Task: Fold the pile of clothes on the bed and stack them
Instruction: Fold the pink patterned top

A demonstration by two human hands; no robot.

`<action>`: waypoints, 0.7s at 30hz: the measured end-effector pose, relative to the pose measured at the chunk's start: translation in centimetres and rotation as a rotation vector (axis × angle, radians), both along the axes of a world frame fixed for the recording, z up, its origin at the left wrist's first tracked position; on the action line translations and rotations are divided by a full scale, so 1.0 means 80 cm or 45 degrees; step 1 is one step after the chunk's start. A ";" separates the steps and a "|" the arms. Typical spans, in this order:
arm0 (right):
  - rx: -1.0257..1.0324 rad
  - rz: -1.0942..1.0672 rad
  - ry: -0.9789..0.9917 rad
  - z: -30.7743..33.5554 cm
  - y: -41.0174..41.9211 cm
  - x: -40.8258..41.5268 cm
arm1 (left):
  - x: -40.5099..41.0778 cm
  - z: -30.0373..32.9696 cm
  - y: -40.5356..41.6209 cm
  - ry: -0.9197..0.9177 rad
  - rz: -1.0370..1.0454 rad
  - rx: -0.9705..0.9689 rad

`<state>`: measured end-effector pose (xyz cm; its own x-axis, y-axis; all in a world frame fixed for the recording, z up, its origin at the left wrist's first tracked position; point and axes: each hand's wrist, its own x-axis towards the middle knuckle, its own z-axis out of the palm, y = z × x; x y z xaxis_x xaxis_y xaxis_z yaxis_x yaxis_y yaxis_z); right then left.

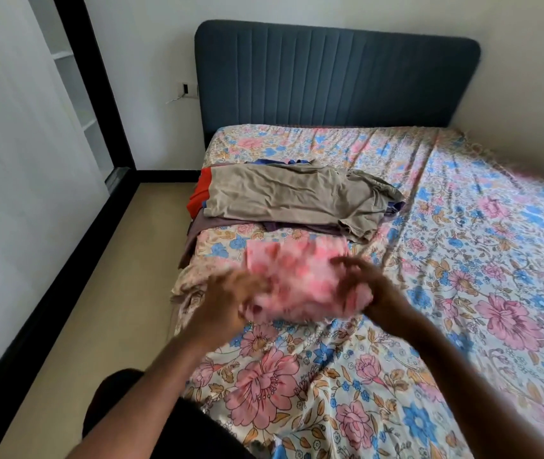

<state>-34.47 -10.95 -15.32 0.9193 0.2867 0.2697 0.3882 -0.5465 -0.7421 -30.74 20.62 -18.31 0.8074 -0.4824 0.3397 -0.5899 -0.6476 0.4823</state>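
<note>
A pink and white patterned garment (297, 276) lies partly folded on the floral bed sheet (462, 260), blurred by motion. My left hand (230, 294) is at its left edge and my right hand (368, 279) at its right edge, fingers curled against the cloth; the blur hides the exact grip. Behind it lies a pile of clothes (293, 197) topped by a flat tan shirt, with red, blue and purple pieces showing beneath.
The bed has a dark blue padded headboard (336, 77) against the wall. A tan floor strip (98, 309) runs along the bed's left side, beside a white wardrobe (15, 160). The sheet's right half is bare.
</note>
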 end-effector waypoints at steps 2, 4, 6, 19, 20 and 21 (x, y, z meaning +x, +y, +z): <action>-0.304 0.090 0.334 -0.059 -0.026 -0.036 | -0.033 -0.048 0.002 0.227 -0.082 0.541; -0.344 0.080 0.464 -0.092 -0.043 -0.055 | -0.045 -0.074 0.012 0.317 -0.127 0.627; -0.139 -0.174 0.406 -0.090 -0.044 -0.056 | -0.040 -0.077 0.019 0.256 -0.053 0.377; -0.037 -0.793 0.671 -0.108 0.030 0.050 | 0.035 -0.046 -0.101 0.899 0.888 -0.350; -0.073 -0.837 0.639 -0.114 0.035 0.051 | 0.036 -0.047 -0.108 0.871 0.930 -0.408; -0.064 -0.876 0.570 -0.111 0.043 0.047 | 0.037 -0.051 -0.111 0.815 0.955 -0.456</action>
<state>-30.71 -7.51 -24.22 0.9113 -0.3784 -0.1625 -0.3728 -0.5906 -0.7156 -27.74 11.70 -22.39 0.9372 0.2604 -0.2319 0.3364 -0.4997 0.7982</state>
